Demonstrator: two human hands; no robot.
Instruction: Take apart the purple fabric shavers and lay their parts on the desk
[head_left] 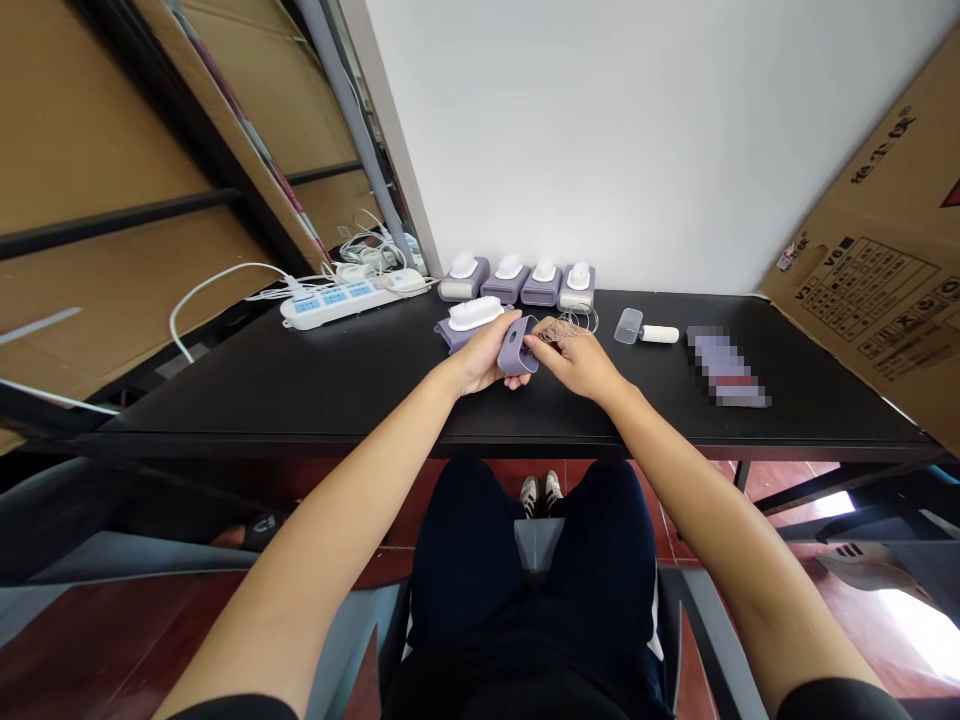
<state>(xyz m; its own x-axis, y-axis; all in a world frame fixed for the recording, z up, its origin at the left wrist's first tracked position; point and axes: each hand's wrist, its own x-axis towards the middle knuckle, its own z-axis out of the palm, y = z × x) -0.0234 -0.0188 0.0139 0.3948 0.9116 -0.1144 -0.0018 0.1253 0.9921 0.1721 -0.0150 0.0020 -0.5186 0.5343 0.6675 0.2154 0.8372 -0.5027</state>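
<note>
Our left hand [482, 360] is wrapped around a purple shell [513, 350], holding it over the near part of the black table [360, 390] with its open end turned toward our right hand [581, 362]. That right hand is curled, thumb and fingers drawn together at the shell's mouth, and a loose coil of thin wire [562, 326] shows about its fingers; the fingertips are partly hidden, so we cannot tell whether they grip the wire, the shell's rim or both.

To the right, we see a blurred-out rectangular object [727, 367], then a white cylinder [660, 334] lying just beside a clear cover [628, 325]. Just beyond our left hand lies a purple piece [454, 337] topped with a white oval part [476, 313]. A white power strip [352, 299] with cables lies off to the left. Farther back, four purple-and-white units [541, 291] stand in a row near the white wall [637, 130].
</note>
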